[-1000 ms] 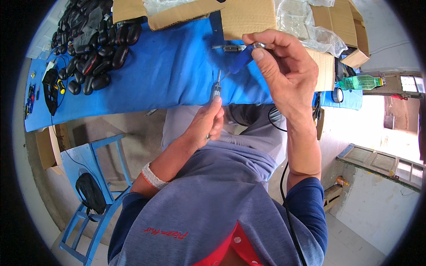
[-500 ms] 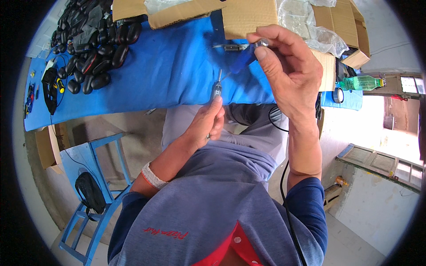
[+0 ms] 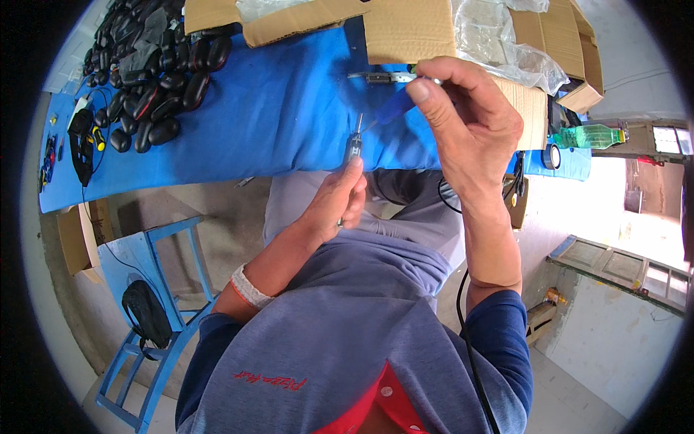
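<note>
Near the middle of the frame, the left hand [image 3: 338, 202] is curled shut around a small screwdriver [image 3: 353, 145], a slim tool with a dark grip and a thin metal shaft that points up toward the blue table [image 3: 289, 116]. Just above and to the right, the right hand [image 3: 463, 123] is raised, thumb and fingers pinched together on a small metal part [image 3: 387, 76]; the part is pale and narrow, sticks out to the left of the fingertips, and is too small to make out further. The screwdriver's tip sits just below this part, apart from it. Behind the hands, at the top of the frame, lie cardboard boxes [image 3: 412, 29] with clear plastic wrap [image 3: 499, 36]. In the upper left sits a heap of black computer mice [image 3: 155, 79]. At the right edge lies a green bottle [image 3: 593, 136].
</note>
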`<action>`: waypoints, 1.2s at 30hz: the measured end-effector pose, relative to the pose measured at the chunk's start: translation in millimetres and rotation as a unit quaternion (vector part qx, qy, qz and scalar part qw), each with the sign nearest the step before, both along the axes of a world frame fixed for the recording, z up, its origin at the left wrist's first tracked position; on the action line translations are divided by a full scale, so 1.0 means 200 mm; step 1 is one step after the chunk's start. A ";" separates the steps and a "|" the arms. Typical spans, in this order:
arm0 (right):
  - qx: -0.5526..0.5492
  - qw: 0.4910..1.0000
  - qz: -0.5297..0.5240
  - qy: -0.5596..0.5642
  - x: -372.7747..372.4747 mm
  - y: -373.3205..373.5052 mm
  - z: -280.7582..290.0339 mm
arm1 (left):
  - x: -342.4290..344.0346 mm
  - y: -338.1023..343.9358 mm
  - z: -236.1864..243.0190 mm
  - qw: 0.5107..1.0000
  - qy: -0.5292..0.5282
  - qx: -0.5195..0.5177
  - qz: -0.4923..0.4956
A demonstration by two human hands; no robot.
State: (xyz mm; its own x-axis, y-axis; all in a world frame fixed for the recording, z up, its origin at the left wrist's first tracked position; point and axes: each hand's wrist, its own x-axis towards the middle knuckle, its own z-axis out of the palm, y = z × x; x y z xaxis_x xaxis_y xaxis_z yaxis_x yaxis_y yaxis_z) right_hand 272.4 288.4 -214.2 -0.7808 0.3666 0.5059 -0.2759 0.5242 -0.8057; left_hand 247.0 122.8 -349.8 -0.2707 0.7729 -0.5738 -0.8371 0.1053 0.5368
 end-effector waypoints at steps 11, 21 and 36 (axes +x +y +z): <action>-0.091 0.991 0.087 0.049 0.00 0.05 0.03 | 0.00 0.00 0.00 1.000 0.006 0.005 0.001; -0.115 0.985 0.012 0.130 0.04 0.21 0.02 | 0.00 0.02 0.02 1.000 -0.003 0.000 0.000; -0.116 0.983 -0.019 0.141 0.05 0.08 -0.07 | -0.01 0.01 -0.01 1.000 -0.014 0.016 0.001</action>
